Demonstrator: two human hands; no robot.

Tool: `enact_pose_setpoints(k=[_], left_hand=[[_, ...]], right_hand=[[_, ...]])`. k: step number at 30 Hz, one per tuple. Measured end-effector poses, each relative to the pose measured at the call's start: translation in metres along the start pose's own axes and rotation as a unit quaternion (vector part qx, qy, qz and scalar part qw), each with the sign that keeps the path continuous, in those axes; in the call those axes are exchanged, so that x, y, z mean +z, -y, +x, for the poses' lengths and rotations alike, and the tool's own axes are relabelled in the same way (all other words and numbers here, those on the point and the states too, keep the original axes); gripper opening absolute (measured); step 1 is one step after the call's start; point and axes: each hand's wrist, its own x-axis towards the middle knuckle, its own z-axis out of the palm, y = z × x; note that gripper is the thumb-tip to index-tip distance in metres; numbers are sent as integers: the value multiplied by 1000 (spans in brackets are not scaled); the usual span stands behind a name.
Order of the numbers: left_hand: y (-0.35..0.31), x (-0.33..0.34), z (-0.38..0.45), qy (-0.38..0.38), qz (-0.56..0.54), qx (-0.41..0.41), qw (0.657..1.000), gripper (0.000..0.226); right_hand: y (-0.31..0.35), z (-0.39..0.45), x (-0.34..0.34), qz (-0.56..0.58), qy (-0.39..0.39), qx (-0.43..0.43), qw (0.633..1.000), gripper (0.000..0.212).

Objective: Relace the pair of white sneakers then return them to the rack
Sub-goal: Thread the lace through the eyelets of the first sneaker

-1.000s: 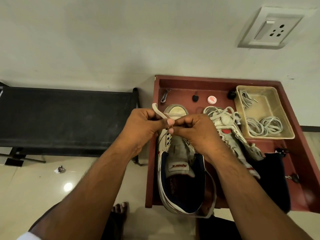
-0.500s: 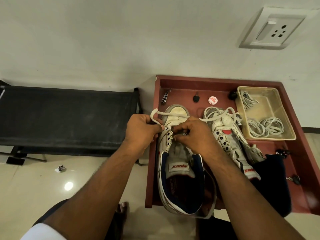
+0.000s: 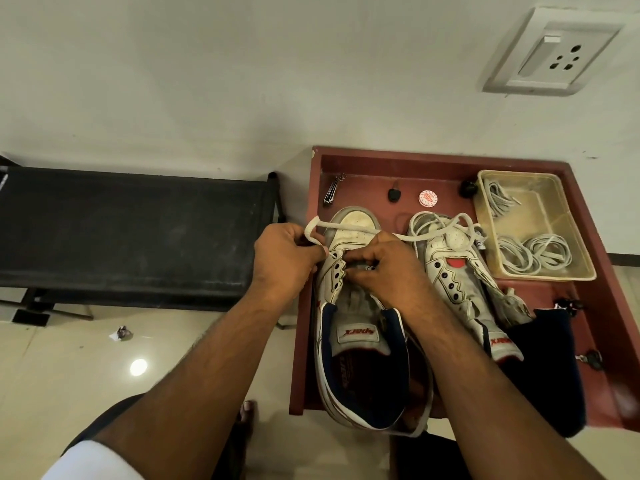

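Sneakers sit on the red tray (image 3: 450,161), near one (image 3: 360,341) at 6 o'clock; left hand (image 3: 284,261) pinches the lace (image 3: 398,235) beside its front eyelets, right hand (image 3: 388,268) curls at them, and a slack pull could slip the tip out.

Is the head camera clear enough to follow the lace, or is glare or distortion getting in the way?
Head view: sharp on the lace, the left hand and the right hand; the only glare is a small bright spot on the floor; wide-angle bend tilts the wall socket; the eyelet under the right fingers is hidden.
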Motion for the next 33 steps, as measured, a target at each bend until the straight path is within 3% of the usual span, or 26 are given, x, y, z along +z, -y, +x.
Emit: enact_pose_setpoints(k=[8,14,17,19,21,23,24,28,33], left_hand=[[-8,6,-9,-27,63,70,995,21],[-1,11,-9,4,41,61,997,14],[-3,10,-8,19,81,69,994,9],[-8,5,-7,80,102,53,990,18],[-11,2,-7,172,97,18,980,45],[-13,1,-9,211,151,-9,966,71],[-13,1,-10,211,175,-16,962,70],[-17,-9,-12,171,186,-22,967,23],[-18,-15,-13,194,152,-39,968,5]], right_hand=[[-2,1,2,3,-7,-6,1000,32],[-2,0,0,12,3,-6,1000,29],[-3,0,-2,14,13,-7,1000,28],[-4,0,-3,15,8,-11,1000,23],[-5,1,-3,15,3,-8,1000,22],[-5,2,-2,13,-2,-10,1000,27],[-5,2,-1,11,-7,-16,1000,28],[-6,2,5,-15,-14,-52,998,28],[-3,2,12,-97,-44,-98,989,21]])
